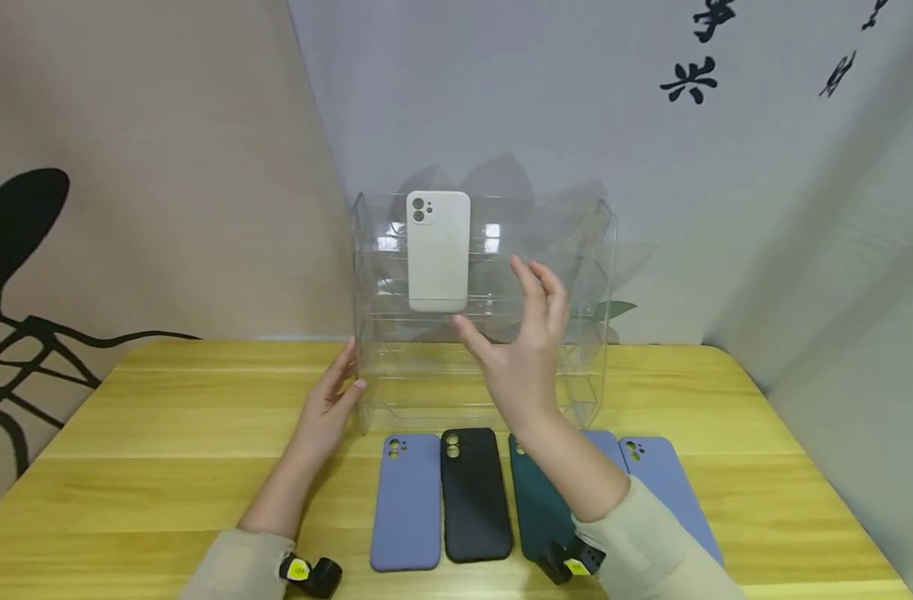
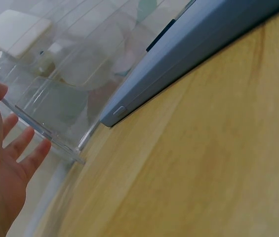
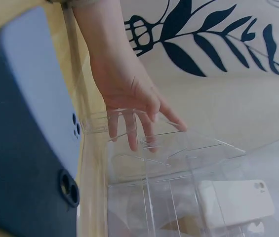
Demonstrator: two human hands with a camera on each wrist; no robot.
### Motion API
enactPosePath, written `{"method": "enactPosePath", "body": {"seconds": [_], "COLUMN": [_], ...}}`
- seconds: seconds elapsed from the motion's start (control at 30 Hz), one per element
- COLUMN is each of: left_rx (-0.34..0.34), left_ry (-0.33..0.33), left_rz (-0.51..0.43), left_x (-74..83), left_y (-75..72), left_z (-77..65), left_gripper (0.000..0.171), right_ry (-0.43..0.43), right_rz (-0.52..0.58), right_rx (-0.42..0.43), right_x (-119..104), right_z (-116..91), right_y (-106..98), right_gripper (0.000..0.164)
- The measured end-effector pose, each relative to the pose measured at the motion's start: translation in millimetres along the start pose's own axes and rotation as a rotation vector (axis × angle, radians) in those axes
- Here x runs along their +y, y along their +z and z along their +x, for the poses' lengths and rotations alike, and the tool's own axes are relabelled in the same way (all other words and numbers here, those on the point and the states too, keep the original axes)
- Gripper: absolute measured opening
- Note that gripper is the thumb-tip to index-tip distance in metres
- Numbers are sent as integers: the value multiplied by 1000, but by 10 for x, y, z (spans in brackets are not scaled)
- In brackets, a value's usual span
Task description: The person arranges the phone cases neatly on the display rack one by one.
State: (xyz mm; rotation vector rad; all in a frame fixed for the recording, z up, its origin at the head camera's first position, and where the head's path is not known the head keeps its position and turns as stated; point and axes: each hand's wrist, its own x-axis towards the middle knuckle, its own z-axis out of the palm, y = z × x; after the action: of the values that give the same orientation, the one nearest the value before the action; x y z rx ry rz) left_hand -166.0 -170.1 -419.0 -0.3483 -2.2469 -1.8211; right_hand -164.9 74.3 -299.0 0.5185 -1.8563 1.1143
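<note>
A clear stepped acrylic rack [image 1: 426, 392] stands on the table, with a white phone case [image 1: 438, 258] leaning upright on an upper tier. My left hand [image 1: 327, 410] is against the rack's left side panel, its fingers extended along the outside, as the left wrist view also shows. In front of the rack, my right hand [image 1: 527, 354] is raised just right of the white case, thumb and fingers spread apart and holding nothing. Below lies a row of phone cases: a lavender one [image 1: 406, 504], a black one [image 1: 476, 500], a dark green one [image 1: 534, 500] and two more bluish ones, partly hidden by my right forearm.
The wooden table [image 1: 163, 450] extends to both sides of the rack. Behind it hangs a pale cloth [image 1: 501, 83] with dark characters and plant prints. Each wrist carries a small black camera [image 1: 321, 577].
</note>
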Motion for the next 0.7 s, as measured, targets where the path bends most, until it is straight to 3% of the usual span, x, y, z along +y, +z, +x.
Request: {"method": "enactPosePath", "body": {"seconds": [0.2, 0.43, 0.7], "left_rx": [3, 1, -4], "left_ry": [-5, -5, -7], "left_rz": [10, 3, 2], "left_x": [-6, 0, 10], "left_y": [12, 20, 6], "left_z": [-8, -9, -18], "left_gripper": [60, 61, 60], "right_ry": [30, 82, 202], "right_rz": [-35, -124, -241], "right_rx": [-22, -110, -221], "right_x": [40, 108, 257], "right_z": [-218, -489, -772], "right_y": [-393, -825, -1242], "right_gripper": [73, 74, 87]}}
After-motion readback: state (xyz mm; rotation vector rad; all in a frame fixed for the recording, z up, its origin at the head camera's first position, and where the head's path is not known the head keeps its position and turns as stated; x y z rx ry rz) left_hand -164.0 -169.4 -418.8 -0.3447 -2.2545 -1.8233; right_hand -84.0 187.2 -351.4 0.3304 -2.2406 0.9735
